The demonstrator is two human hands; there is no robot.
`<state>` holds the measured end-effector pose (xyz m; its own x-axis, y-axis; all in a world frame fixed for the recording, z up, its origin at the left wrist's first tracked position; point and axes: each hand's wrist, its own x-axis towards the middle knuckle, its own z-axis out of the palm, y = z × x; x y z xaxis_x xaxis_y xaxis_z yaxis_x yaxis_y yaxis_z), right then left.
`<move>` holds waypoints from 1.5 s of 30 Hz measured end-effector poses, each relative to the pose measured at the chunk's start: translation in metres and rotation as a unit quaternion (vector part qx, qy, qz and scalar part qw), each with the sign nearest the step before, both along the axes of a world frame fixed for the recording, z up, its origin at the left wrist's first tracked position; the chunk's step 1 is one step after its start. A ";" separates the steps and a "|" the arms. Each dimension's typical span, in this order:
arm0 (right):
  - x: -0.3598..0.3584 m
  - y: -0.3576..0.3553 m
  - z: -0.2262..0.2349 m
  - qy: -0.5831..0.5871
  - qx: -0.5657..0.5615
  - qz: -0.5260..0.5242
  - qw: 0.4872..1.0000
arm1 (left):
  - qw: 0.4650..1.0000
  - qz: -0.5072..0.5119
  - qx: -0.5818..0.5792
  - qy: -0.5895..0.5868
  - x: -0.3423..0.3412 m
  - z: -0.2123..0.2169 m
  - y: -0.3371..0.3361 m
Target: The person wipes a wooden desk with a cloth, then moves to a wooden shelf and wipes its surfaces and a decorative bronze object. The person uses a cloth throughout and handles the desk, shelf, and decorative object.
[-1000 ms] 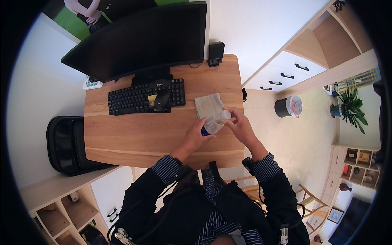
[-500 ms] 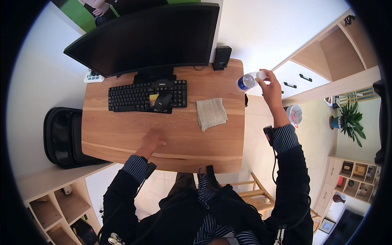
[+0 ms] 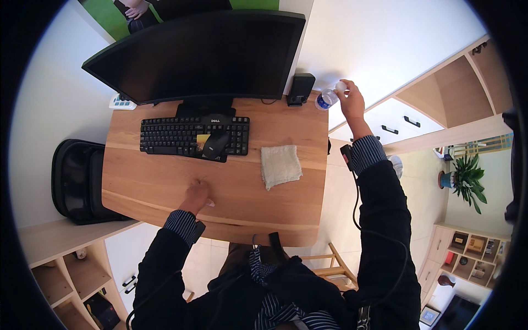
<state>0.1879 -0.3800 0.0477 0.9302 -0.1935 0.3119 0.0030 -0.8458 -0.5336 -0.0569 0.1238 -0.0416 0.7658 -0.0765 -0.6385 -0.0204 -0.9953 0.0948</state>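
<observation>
At the table's far right corner, my right hand (image 3: 352, 103) grips a small clear plastic water bottle (image 3: 326, 99) by its white-capped top. The bottle has a blue label, and its base is over the corner beside the black speaker-like box (image 3: 301, 89). Whether the base touches the wood cannot be told. My left hand (image 3: 197, 196) rests at the near part of the wooden table (image 3: 236, 187), loosely closed with the thumb out and the fingers curled under. Nothing shows in it. A folded beige cloth (image 3: 281, 165) lies flat between the two hands.
A large black monitor (image 3: 192, 58) stands at the back, with a black keyboard (image 3: 170, 136) before it. A black mouse (image 3: 215, 144) sits on the keyboard's right part. White drawers (image 3: 401, 118) lie right of the table; a wooden chair (image 3: 335, 269) stands near right.
My right hand has carried the bottle far and slightly left, to the table's corner. The left hand has shifted only a little. The whole view has tilted somewhat.
</observation>
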 end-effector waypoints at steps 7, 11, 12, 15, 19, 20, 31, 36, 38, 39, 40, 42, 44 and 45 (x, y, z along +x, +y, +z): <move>0.023 0.015 -0.003 0.010 -0.008 0.005 1.000 | 0.999 -0.004 0.033 0.020 0.003 -0.003 -0.001; 0.029 0.023 -0.007 -0.004 -0.023 0.020 1.000 | 0.998 -0.018 0.062 0.006 0.001 -0.005 -0.002; 0.029 0.023 -0.009 -0.008 -0.021 0.022 1.000 | 0.997 -0.025 0.072 -0.001 0.000 -0.005 -0.002; 0.025 0.023 -0.015 -0.013 0.003 0.030 0.999 | 0.998 -0.018 0.064 -0.009 -0.002 -0.007 -0.001; 0.009 0.013 -0.033 -0.051 0.089 0.016 0.995 | 0.998 -0.021 0.051 -0.027 -0.004 -0.011 0.001; 0.002 0.010 -0.040 -0.076 0.107 0.014 0.991 | 0.998 -0.019 0.047 -0.026 -0.004 -0.012 0.001; -0.125 0.074 -0.116 0.264 0.110 0.174 0.942 | 0.999 -0.020 0.032 -0.021 -0.002 -0.002 -0.001; -0.131 0.102 -0.100 0.216 0.038 0.168 0.961 | 0.999 -0.020 0.039 0.003 0.000 -0.002 0.000; -0.136 0.109 -0.091 0.190 0.025 0.154 0.969 | 0.999 -0.019 0.027 -0.010 0.000 -0.003 0.001; -0.139 0.113 -0.087 0.181 0.031 0.161 0.970 | 1.000 -0.015 0.025 -0.007 0.000 -0.002 0.000; -0.143 0.117 -0.082 0.185 0.038 0.164 0.968 | 0.999 -0.021 0.025 -0.010 0.000 -0.002 0.000; -0.150 0.127 -0.076 0.189 0.040 0.163 0.968 | 0.999 -0.026 0.036 0.000 0.001 0.001 -0.002; -0.156 0.135 -0.075 0.187 0.031 0.157 0.969 | 0.999 -0.014 0.029 0.008 0.002 0.004 -0.004; -0.157 0.138 -0.076 0.194 0.029 0.154 0.968 | 1.000 -0.008 0.026 0.013 0.003 0.005 -0.003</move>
<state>0.0306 -0.2420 -0.0285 0.9916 0.1043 -0.0765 0.0390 -0.8053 -0.5916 -0.0540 0.1203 -0.0363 0.7479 -0.0547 -0.6616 -0.0339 -0.9984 0.0443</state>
